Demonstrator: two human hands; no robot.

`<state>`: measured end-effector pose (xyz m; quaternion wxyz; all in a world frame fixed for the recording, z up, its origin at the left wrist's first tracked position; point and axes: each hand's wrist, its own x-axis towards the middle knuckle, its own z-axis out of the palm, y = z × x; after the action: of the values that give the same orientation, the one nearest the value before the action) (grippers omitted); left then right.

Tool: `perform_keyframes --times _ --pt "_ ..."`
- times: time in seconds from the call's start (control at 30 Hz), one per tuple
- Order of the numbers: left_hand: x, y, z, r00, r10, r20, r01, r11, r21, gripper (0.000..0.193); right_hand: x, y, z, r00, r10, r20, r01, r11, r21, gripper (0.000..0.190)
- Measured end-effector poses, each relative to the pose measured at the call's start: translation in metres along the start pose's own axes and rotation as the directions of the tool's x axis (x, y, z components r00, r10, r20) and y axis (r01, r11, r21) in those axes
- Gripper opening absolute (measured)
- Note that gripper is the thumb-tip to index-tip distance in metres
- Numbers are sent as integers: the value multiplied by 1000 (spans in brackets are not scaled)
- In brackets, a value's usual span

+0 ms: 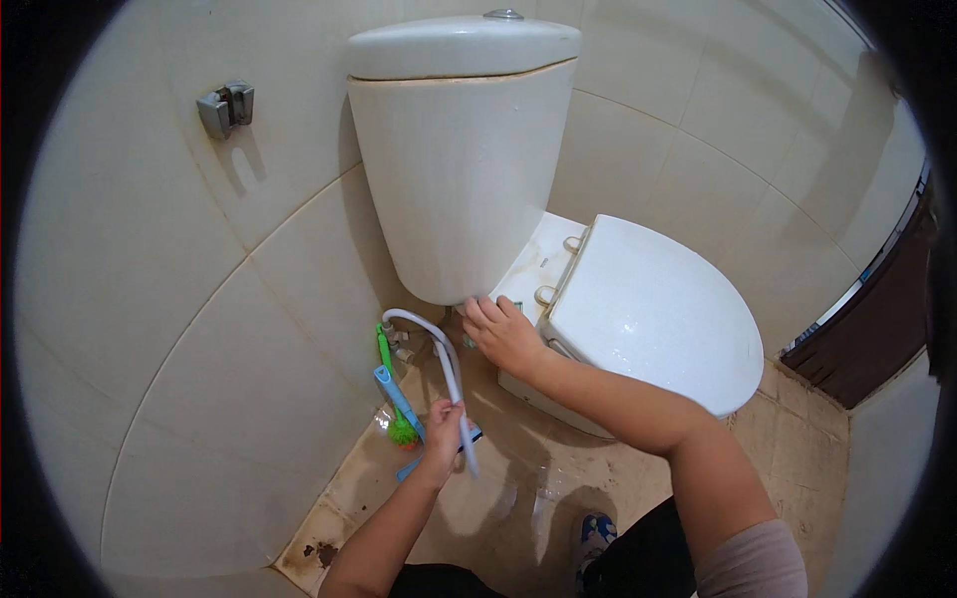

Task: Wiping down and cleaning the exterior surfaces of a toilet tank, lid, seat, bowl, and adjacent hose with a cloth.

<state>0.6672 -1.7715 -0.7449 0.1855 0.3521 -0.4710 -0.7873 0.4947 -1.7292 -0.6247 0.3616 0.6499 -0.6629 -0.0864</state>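
Observation:
My left hand (pixel 443 437) grips a pale grey flexible hose (pixel 451 362) near its lower end. The hose arches down from a fitting low on the wall, and water seems to run from its tip, though it is blurred. Against the toilet's ledge, just below the bottom of the white cistern (pixel 463 172), my right hand (pixel 502 335) rests with bent fingers. Small greenish bits show beside and beneath it; whether it holds them is hidden. The toilet's white lid (pixel 658 314) is down, with wet drops on it.
A green-handled brush (pixel 401 431) and a blue-handled tool (pixel 396 392) lean in the corner by the wall valve (pixel 394 336). A metal shower bracket (pixel 226 110) is fixed to the left wall. The tiled floor (pixel 478 516) looks wet. A dark door (pixel 867 336) stands at right.

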Motion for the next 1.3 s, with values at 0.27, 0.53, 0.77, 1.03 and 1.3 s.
perform_keyframes --times 0.27,0.53,0.77,1.03,1.3 --pt "-13 14 -39 868 402 -292 -228 844 485 24 -13 42 -34 959 58 276 -127 962 240 22" --pt "-26 48 -30 731 574 369 -307 -206 929 31 -8 41 -59 961 210 178 -275 776 568 24" --pt "-27 51 -10 713 532 457 -361 -280 890 37 50 52 -52 755 414 -508 -148 863 483 54" --pt "-53 51 2 724 395 566 -556 -151 817 52 107 94 -37 313 856 -410 -35 442 896 59" --pt "-65 67 12 648 446 617 -597 -205 776 49 123 157 -81 382 694 -610 -22 667 745 53"
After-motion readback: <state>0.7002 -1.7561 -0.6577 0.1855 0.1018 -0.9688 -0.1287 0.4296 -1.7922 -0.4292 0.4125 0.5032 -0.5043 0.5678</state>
